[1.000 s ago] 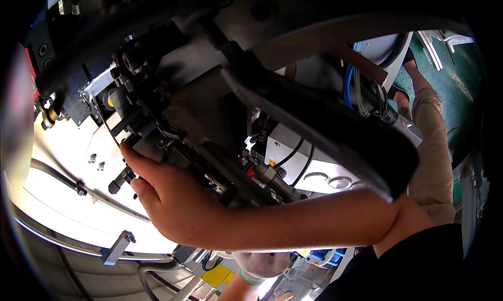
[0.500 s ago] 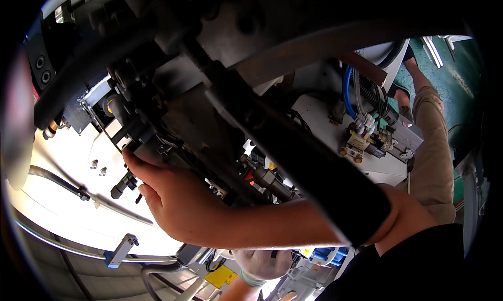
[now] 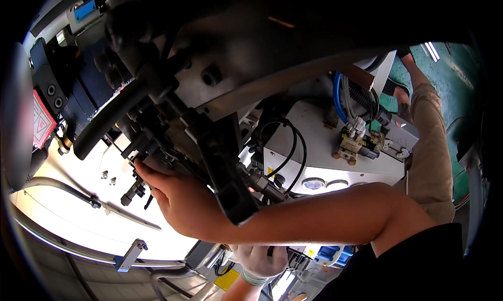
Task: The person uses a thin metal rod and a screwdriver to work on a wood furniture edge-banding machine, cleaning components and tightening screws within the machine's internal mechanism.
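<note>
My bare right hand (image 3: 186, 206) reaches left across the view, its forearm coming from a black sleeve at lower right. Its fingers are bent against a cluster of black machine fittings (image 3: 149, 144); what they grip is hidden behind the parts. A black rod with a thick square end (image 3: 228, 188) hangs in front of the wrist. Below the right forearm is my left hand (image 3: 260, 261) in a pale glove with a green cuff. Its fingers are curled around something dark, partly covered by the forearm, that I cannot make out.
Overhead hangs a dark metal plate (image 3: 283, 70) with a curved lower edge. To the right stands a white box (image 3: 309, 144) with valves (image 3: 353, 144), blue and black hoses and round gauges (image 3: 313, 184). A corrugated hose (image 3: 57, 183) crosses the left. Beige-trousered legs (image 3: 432, 154) show at right.
The view has shifted, so the black rod looks shorter and farther left, and the gauges on the white box now show. Both hands stay in nearly the same places.
</note>
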